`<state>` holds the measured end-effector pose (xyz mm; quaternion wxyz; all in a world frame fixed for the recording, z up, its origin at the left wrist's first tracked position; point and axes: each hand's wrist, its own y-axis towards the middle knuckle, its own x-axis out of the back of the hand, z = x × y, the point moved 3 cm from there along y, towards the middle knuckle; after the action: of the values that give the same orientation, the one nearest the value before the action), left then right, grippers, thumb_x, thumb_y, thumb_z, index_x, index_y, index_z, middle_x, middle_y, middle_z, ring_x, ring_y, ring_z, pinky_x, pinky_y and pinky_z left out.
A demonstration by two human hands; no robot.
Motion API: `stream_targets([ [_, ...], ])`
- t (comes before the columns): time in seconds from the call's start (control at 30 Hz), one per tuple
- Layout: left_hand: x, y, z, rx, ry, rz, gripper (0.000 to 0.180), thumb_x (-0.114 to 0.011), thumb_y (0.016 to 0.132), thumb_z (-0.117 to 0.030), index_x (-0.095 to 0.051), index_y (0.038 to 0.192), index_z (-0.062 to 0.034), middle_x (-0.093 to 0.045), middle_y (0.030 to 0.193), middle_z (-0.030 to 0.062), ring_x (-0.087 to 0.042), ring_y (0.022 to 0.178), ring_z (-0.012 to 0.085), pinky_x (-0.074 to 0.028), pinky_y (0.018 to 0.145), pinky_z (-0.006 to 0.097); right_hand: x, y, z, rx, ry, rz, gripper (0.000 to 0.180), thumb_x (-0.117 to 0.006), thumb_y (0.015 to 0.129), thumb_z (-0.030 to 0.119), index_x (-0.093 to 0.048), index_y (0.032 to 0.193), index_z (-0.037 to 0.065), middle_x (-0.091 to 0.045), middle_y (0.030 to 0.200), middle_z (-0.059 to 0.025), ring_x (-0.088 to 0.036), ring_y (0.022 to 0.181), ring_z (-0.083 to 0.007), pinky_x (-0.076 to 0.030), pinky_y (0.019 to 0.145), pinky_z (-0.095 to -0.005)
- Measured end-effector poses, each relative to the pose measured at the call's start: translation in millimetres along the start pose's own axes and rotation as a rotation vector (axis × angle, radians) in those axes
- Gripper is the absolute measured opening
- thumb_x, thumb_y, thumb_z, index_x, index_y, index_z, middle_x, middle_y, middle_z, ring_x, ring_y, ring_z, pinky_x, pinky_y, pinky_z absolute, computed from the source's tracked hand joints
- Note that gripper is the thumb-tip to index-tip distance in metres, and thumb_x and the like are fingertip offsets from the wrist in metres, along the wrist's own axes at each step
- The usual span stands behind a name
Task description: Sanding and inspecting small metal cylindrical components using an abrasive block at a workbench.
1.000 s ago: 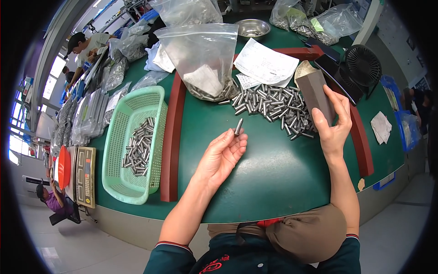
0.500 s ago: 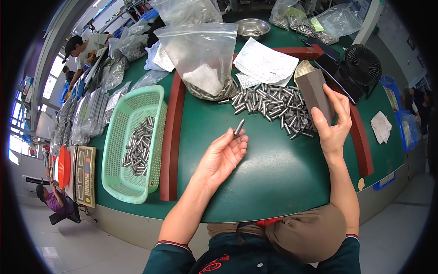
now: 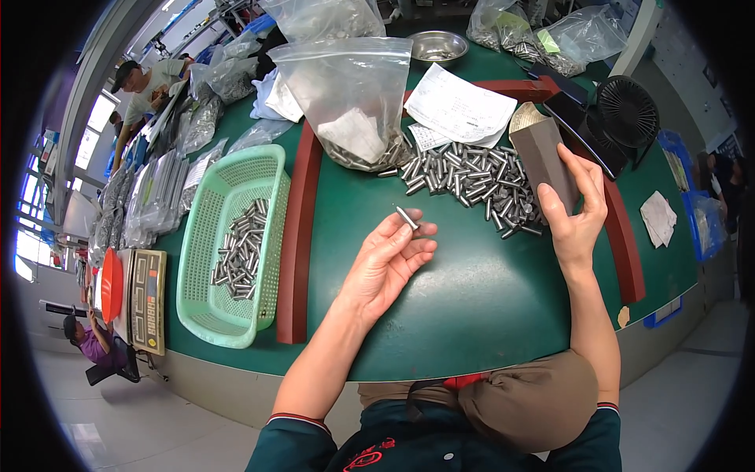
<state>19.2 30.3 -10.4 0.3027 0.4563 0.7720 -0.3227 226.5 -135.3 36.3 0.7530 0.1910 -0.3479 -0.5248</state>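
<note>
A short metal pin (image 3: 406, 219) is pinched between the thumb and fingers of my left hand (image 3: 384, 263), above the green table (image 3: 456, 307). It tilts, its upper end pointing to the far left. My right hand (image 3: 580, 212) grips a dark brown rectangular block (image 3: 541, 157), thumb on one side and fingers on the other. Beside the block lies a loose pile of similar metal pins (image 3: 472, 177). More pins (image 3: 238, 252) lie inside a light green plastic basket (image 3: 189, 295) to the left.
Red-brown rails (image 3: 295, 259) border the work area. Behind the pile stand a clear bag of pins (image 3: 338, 94) and paper sheets (image 3: 464, 106). A black fan (image 3: 627, 110) and a phone (image 3: 582, 134) sit at the right. A scale (image 3: 145, 303) is far left; co-workers (image 3: 149, 86) are beyond.
The pin in my left hand has turned, its upper end swinging from right-leaning to left-leaning. My left fingers have shifted and opened out slightly. My right hand and the block stay put.
</note>
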Motion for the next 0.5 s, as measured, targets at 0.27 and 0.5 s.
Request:
stream_targets([
  [0.27,7.5,2.0,0.3,0.057,-0.284,0.095,0.023,-0.055,0.098,-0.015,-0.053,0.118,-0.0043,-0.066,0.103,0.0136,-0.068,0.088,0.0202,-0.058,0.08,0.031,-0.8,-0.1,1.1,0.001,-0.005,0.002,0.052,-0.074,0.069,0.02,-0.067,0.117,0.002,-0.058,0.106,-0.0091,-0.054,0.099,-0.0204,-0.046,0.086,-0.0336],
  [0.5,8.5,3.2,3.0,0.146,-0.441,0.124,0.016,-0.054,0.099,-0.015,-0.059,0.109,-0.0033,-0.068,0.098,0.0129,-0.069,0.087,0.0199,-0.059,0.079,0.031,-0.8,-0.7,-0.8,0.002,-0.005,0.01,0.052,-0.074,0.069,0.02,-0.066,0.118,0.003,-0.058,0.106,-0.0091,-0.054,0.1,-0.0205,-0.046,0.086,-0.0338],
])
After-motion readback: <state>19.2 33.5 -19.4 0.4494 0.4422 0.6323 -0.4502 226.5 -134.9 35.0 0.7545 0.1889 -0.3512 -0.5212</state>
